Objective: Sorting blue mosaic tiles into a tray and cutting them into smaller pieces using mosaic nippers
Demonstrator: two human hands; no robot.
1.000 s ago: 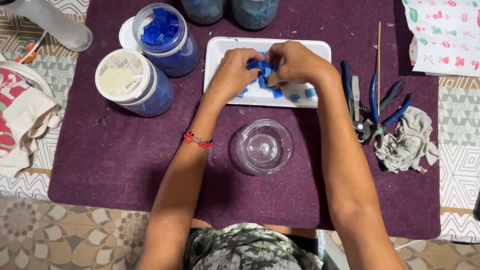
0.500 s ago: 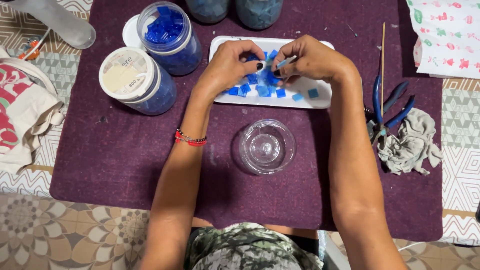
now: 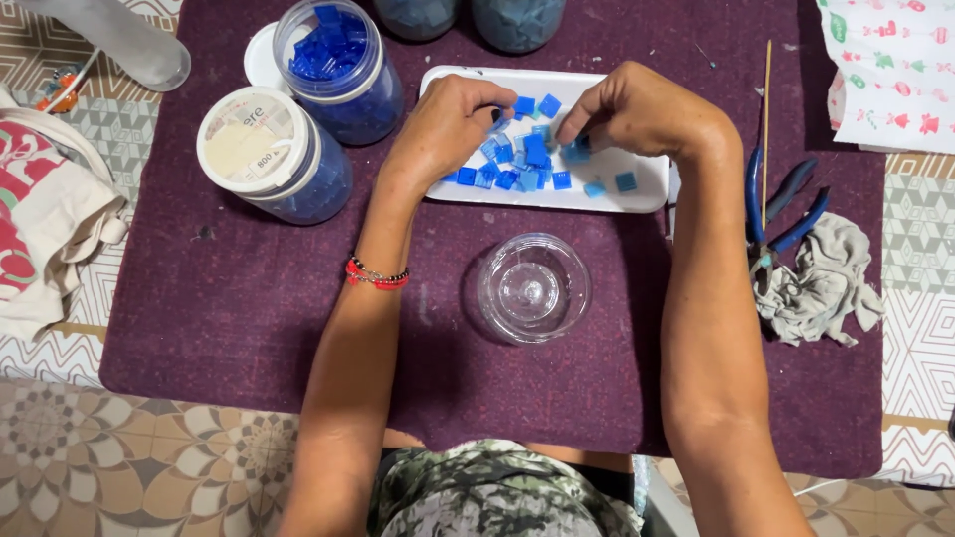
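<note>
We note both hands over the white tray (image 3: 438, 189), its long axis left-right: the left hand (image 3: 445, 127) pinches at the blue tiles (image 3: 522, 164) from their left, the right hand (image 3: 637, 111) pinches one tile from their right, equally near.

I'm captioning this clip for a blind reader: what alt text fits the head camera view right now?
Seen from above, a person's left hand and right hand sort small blue square tiles on a white tray on a purple cloth. A clear glass dish sits nearer the person, two jars of blue tiles to the left, blue-handled pliers and a grey rag to the right.
</note>
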